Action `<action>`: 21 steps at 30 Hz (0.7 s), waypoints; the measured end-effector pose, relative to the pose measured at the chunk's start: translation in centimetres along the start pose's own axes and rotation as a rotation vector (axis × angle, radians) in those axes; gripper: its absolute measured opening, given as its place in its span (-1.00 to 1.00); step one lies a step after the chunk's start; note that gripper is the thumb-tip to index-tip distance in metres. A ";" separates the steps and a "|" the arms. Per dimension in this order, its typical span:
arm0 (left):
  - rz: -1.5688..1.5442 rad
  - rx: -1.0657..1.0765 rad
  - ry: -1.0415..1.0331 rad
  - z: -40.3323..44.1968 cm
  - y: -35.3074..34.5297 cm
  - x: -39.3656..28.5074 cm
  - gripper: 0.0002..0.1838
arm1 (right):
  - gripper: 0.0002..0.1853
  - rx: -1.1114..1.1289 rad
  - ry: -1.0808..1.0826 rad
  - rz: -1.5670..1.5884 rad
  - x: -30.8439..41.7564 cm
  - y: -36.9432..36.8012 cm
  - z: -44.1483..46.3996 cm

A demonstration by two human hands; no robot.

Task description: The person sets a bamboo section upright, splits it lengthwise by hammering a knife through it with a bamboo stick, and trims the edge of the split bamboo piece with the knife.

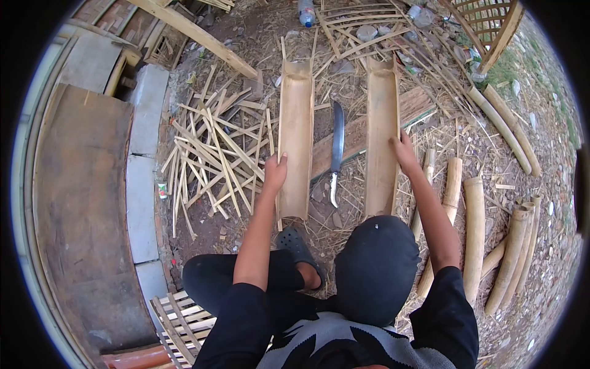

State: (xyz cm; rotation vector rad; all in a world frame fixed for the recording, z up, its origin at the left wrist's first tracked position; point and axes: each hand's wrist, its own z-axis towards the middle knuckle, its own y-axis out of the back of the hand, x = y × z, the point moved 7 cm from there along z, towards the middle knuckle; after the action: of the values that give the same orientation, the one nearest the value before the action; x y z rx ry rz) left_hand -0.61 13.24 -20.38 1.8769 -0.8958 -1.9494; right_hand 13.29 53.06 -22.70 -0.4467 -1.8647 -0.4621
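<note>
My left hand [275, 172] grips the left edge of one split bamboo half [296, 135], its hollow side facing up. On the other side, my right hand [404, 152] holds the right edge of a second bamboo half [382, 141], also hollow side up. The two halves lie apart and roughly parallel. Between them a large knife [337, 141] rests across a wooden board [353, 139], its blade pointing away from me and its pale handle towards me. Neither hand touches the knife.
Thin bamboo strips [215, 147] lie piled at the left. Several bamboo poles [474, 234] are at the right. A wooden beam [196, 37] slants in at the top left, near a plastic bottle [306, 13]. A woven frame [491, 31] stands top right.
</note>
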 end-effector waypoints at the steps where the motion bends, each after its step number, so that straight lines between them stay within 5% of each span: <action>1: -0.007 0.014 0.003 0.1 -0.5 -0.8 -0.61 | -0.34 0.020 0.016 0.047 0.2 -1.0 0.4; 6: -0.066 0.078 0.073 -0.5 -4.1 -2.0 -0.56 | -0.36 0.072 0.036 0.233 1.3 -6.3 1.0; 9: 0.172 0.079 -0.055 -2.8 -6.7 -4.2 -0.48 | -0.40 0.144 0.021 0.317 3.3 -10.0 0.0; 12: 0.044 0.036 0.166 -2.4 -8.5 0.4 -0.40 | -0.42 0.115 0.125 0.268 3.3 -12.7 -0.2; 13: 0.294 -0.094 0.079 -1.6 -7.9 0.7 -0.34 | -0.43 0.101 0.172 0.243 3.6 -13.3 -0.5; 16: -0.266 -0.140 0.204 -2.1 -6.2 -0.9 -0.33 | -0.44 0.193 -0.027 0.384 3.1 -15.2 -2.0; 17: -0.439 0.054 0.227 -2.0 -6.2 -2.0 -0.26 | -0.44 0.214 -0.034 0.394 2.7 -16.0 -2.2; 21: -0.578 0.306 0.451 -1.6 -6.5 -3.9 -0.23 | -0.44 0.251 -0.007 0.400 2.8 -17.8 -2.8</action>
State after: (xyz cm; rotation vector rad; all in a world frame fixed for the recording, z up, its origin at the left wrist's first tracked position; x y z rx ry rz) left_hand 2.74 20.19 -21.17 2.8546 -0.5735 -1.5801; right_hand 5.47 36.73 -20.96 -0.6310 -1.7544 0.0421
